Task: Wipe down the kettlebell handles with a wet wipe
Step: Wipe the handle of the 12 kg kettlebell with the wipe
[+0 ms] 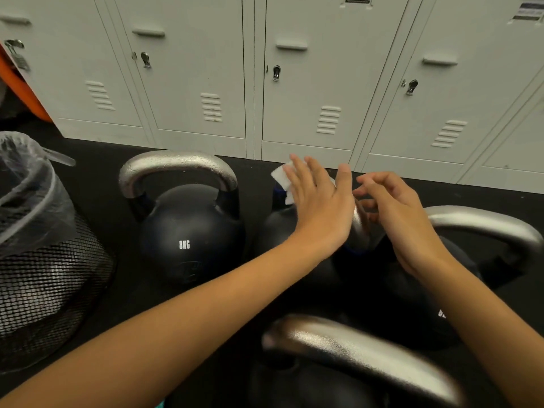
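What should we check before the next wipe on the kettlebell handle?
1. Wet wipe under the left hand: ok, fingers lie flat on it.
2. Wipe on the middle kettlebell handle: ok.
3. Right hand holding something: not ok, fingers loosely curled, nothing in them.
4. 8KG kettlebell handle wiped: cannot tell, droplets show.
5. Bin nearby: ok, at left.

Kettlebell (188, 231) matt black, handle (176, 163) textured metal

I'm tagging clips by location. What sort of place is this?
Most likely a gym locker area: several kettlebells, one marked 8KG, stand on black flooring before a row of grey metal lockers.
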Available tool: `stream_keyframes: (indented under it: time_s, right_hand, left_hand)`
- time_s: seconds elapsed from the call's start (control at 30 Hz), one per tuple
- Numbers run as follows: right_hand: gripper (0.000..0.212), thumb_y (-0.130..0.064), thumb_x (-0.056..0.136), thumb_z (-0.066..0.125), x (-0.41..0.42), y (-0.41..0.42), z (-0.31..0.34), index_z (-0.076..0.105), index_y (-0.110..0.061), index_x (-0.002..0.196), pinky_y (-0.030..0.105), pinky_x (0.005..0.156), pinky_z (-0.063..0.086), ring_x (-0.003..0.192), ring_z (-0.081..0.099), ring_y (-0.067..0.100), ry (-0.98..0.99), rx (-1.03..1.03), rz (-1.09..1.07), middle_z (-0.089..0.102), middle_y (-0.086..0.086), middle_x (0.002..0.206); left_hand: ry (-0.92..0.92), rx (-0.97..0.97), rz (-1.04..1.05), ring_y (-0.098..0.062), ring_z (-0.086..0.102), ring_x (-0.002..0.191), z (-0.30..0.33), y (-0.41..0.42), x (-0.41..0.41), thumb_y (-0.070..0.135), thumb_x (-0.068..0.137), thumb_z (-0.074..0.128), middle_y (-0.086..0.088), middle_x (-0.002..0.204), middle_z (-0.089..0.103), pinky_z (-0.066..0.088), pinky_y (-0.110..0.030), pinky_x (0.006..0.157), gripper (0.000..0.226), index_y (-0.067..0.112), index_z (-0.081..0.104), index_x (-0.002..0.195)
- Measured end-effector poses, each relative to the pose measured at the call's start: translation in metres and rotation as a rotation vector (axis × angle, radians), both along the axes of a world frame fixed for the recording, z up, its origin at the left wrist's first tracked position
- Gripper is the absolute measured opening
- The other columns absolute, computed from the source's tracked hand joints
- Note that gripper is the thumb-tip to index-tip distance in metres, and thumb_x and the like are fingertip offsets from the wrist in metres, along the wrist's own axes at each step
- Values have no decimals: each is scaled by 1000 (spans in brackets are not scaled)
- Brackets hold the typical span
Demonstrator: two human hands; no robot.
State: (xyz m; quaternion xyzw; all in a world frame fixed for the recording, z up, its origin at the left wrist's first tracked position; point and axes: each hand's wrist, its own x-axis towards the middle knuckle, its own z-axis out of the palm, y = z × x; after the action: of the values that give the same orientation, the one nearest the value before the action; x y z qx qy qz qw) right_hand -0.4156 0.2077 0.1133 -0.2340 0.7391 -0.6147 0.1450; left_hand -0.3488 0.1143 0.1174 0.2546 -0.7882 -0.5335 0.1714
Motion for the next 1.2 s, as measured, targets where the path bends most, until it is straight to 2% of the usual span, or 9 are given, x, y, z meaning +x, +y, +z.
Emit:
stream_keyframes:
  time_s: [0.1, 0.17, 0.33, 0.5, 0.63, 0.77, 0.93, 1.07, 1.2]
  right_hand:
    - [12, -29, 99, 53, 1, -2, -4, 64, -24, 102, 25, 75, 47, 79, 60, 8, 19, 8, 9, 66, -5, 89]
    - [12, -29, 98, 55, 2, -4, -8, 65, -23, 103, 23, 75, 45, 81, 60, 7, 55, 20, 16, 67, -5, 92]
    - [15, -34, 101, 50, 4, -5, -17, 63, -28, 102, 30, 81, 46, 87, 62, 10, 69, 35, 79, 68, -3, 95]
    - [21, -41, 103, 43, 2, 0, -18, 59, -30, 109, 37, 80, 51, 91, 67, 20, 33, 53, 181, 71, 4, 88]
    - [24, -39, 103, 42, 2, 1, -19, 58, -26, 115, 30, 78, 49, 88, 70, 12, 28, 42, 196, 67, 2, 99]
    - [23, -36, 103, 43, 4, 0, -18, 60, -22, 113, 29, 74, 51, 84, 71, 13, -12, 10, 184, 67, 2, 96]
    - [23, -34, 102, 45, 6, -1, -16, 60, -19, 111, 27, 72, 49, 81, 71, 11, -58, -9, 174, 67, 1, 92]
    - [21, -34, 101, 48, 6, -1, -16, 62, -20, 105, 26, 73, 51, 81, 72, 12, -110, -46, 168, 69, -5, 81]
    - [28, -44, 88, 60, 4, 0, -16, 64, -20, 101, 33, 78, 49, 82, 66, 15, -148, -69, 108, 70, 0, 84]
  left_hand:
    - [40, -261, 22, -17, -7, 147, -13, -21, -10, 40, 104, 17, -7, 158, 16, -6, -40, 120, 57, 6, 29, 148]
    - [136, -247, 95, -18, 28, 134, -12, -35, -13, 34, 105, 21, -4, 129, 48, 13, -34, 116, 49, 5, 55, 125]
    - [112, 433, 206, -21, 48, 125, -33, -77, -18, 57, 99, 15, -7, 128, 58, 26, -41, 115, 64, 18, 61, 123]
    - [258, 717, 85, -12, 56, 115, -69, -91, 3, 57, 99, 5, -4, 109, 67, 24, -32, 114, 73, 12, 55, 128]
    - [331, 585, 71, -15, 35, 138, -56, -90, -1, 60, 97, 8, -4, 141, 51, 13, -39, 120, 72, 17, 52, 135]
    - [285, 454, 49, -14, 48, 127, -45, -94, -9, 63, 96, 7, -3, 126, 63, 22, -43, 118, 68, 28, 65, 107]
    - [149, 563, 34, -20, 48, 127, -55, -107, -4, 61, 97, 3, -2, 104, 64, 21, -36, 114, 72, 20, 62, 94]
    - [41, 355, -56, -26, 52, 92, -26, -110, -15, 68, 91, -4, -19, 89, 56, 31, -35, 101, 91, 4, 61, 84]
    - [-30, -47, -198, -17, 50, 74, 12, -91, -18, 64, 93, -4, -5, 72, 54, 39, -29, 79, 84, 10, 57, 72]
